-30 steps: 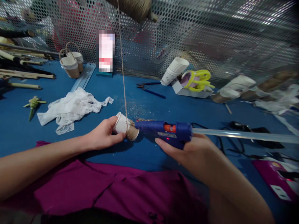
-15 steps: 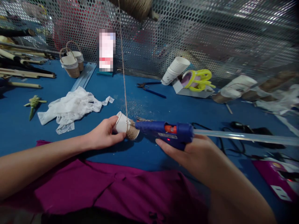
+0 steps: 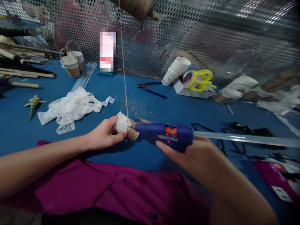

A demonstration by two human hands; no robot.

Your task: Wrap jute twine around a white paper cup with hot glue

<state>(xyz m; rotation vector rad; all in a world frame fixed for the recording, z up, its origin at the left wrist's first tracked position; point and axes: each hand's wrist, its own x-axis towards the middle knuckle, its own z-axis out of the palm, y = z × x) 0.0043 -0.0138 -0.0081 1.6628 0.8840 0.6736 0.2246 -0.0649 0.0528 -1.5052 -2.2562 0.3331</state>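
A craft workshop: beyond the hands, a blue worktable [image 3: 164, 109] holds stacked paper cups [image 3: 175, 70], pliers [image 3: 151, 89] and twine-wrapped baskets [image 3: 71, 64].

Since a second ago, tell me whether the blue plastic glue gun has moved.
Yes, slightly: against the dark pliers, the blue plastic glue gun has dropped a little lower, nozzle at the twine-wrapped paper cup.
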